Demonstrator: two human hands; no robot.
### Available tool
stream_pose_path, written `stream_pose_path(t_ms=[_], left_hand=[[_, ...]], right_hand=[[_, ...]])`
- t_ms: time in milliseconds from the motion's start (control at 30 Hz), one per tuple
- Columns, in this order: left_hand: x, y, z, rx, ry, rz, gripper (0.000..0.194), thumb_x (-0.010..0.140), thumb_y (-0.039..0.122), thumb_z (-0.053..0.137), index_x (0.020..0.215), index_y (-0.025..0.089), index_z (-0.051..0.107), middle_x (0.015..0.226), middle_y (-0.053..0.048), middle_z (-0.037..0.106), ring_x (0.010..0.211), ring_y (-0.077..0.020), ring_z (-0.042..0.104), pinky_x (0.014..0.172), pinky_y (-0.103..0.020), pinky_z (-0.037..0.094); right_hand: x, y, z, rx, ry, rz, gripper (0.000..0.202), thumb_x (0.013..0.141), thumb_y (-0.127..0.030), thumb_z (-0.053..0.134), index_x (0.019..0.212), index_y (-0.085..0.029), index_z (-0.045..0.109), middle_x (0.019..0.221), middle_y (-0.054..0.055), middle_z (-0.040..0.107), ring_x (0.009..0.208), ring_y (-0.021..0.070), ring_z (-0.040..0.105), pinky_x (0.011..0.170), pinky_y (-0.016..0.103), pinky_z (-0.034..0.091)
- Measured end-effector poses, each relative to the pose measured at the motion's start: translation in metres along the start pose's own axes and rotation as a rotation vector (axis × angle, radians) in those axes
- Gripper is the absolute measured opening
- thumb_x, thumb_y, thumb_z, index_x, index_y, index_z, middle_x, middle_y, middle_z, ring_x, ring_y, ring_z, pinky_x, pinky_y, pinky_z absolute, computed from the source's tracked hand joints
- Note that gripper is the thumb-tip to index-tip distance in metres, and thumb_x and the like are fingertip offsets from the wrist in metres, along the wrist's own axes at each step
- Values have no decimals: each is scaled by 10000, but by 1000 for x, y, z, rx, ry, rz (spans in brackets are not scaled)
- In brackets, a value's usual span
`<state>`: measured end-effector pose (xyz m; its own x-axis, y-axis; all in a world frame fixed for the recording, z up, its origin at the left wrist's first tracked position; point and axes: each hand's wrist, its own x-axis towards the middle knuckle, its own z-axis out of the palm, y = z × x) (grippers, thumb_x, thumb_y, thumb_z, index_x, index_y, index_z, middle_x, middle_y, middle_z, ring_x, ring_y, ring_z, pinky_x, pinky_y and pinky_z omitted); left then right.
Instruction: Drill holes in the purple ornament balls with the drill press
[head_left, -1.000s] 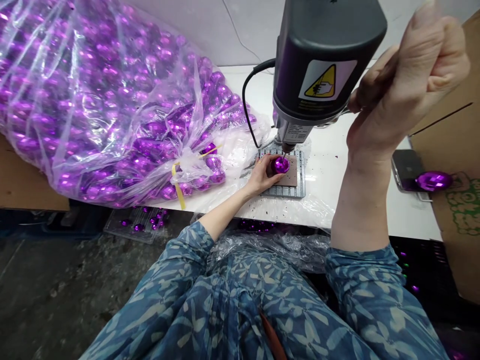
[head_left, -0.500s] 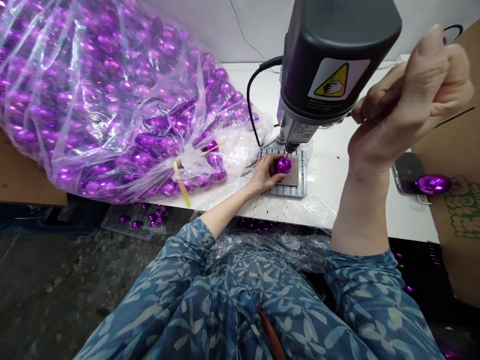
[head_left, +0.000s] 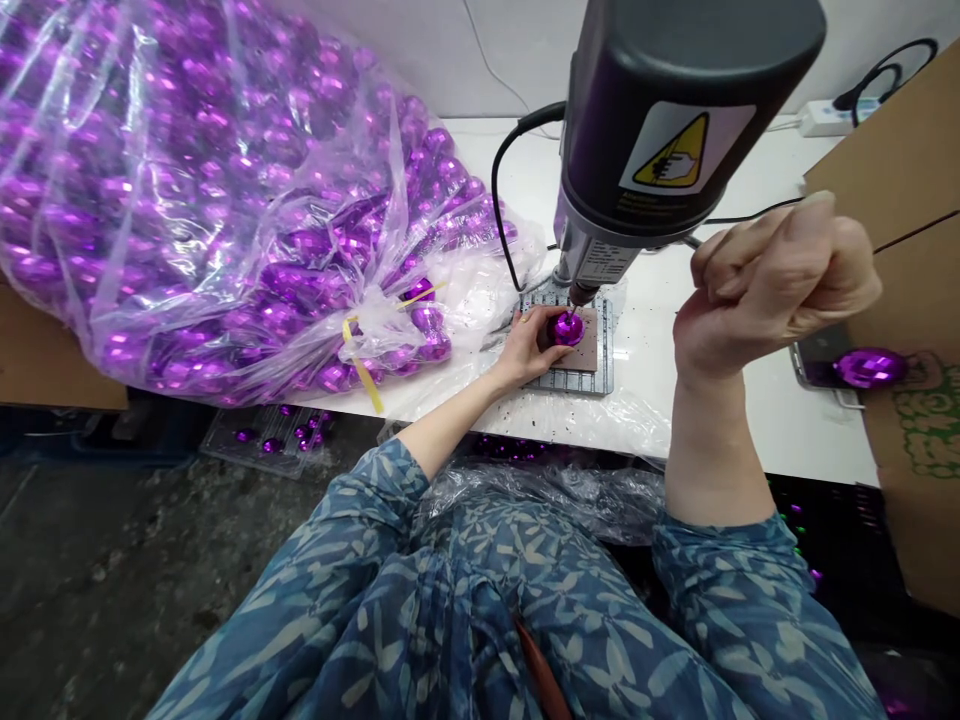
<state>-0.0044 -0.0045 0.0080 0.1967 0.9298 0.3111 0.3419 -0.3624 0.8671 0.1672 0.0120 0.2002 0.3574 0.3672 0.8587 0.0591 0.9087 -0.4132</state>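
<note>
With thumb and fingers bent around it, my left hand (head_left: 529, 350) holds a shiny purple faceted ball (head_left: 568, 328) on a brown board (head_left: 583, 358). The board lies on the slotted metal base (head_left: 604, 375) of a black drill press (head_left: 686, 110), which bears a yellow warning sticker. Its chuck and bit (head_left: 579, 297) come down onto the top of the ball. To the right of the motor housing, my right hand (head_left: 784, 285) is closed around the press's lever (head_left: 691, 241); most of the lever is hidden by the fingers.
A big clear bag (head_left: 225, 200) of purple balls, tied with a yellow strip, fills the left side. At right lie a phone (head_left: 817, 355), another purple ball (head_left: 870, 367) and cardboard (head_left: 926, 300). A power strip (head_left: 829, 118) sits behind. Dark shavings dot the white table (head_left: 637, 400).
My right hand has come down and a little to the left with the lever. The left hand and the ball under the bit stay in place.
</note>
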Motion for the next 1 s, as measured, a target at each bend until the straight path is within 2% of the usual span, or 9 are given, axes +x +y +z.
stream_pose_path(t_ms=[233,433,733,1000], left_hand=[[0,-2,1,-12,7,-2,596,958,358,935,1476,251,661,1506,-181,762,1496,-444,707,1363,-797,476],[0,-4,2,-26,2,-16,605,946,365,949,1473,265,671,1523,-172,750,1513,-438,691,1381,-773,462],[0,-5,0,18,11,9,596,941,395,947,1455,280,670,1509,-156,773,1476,-430,716,1400,-751,425],[0,-2,-1,28,0,1,594,964,430,931,1475,278,669,1513,-164,769,1475,-431,720,1395,-752,428]], right_hand=[[-6,11,-8,44,10,-34,795,1061,-539,750,746,-191,109,524,-55,71,435,28,190,429,253,252],[-18,26,-17,55,38,-94,746,1040,-514,775,718,-186,187,573,-58,43,453,24,106,444,262,235],[-28,29,-23,47,-14,-198,630,1086,-358,648,749,-168,152,547,-69,154,472,0,213,511,209,296],[-28,28,-21,81,-55,-226,726,1092,-415,684,719,-143,124,496,-62,139,436,-11,191,477,189,274]])
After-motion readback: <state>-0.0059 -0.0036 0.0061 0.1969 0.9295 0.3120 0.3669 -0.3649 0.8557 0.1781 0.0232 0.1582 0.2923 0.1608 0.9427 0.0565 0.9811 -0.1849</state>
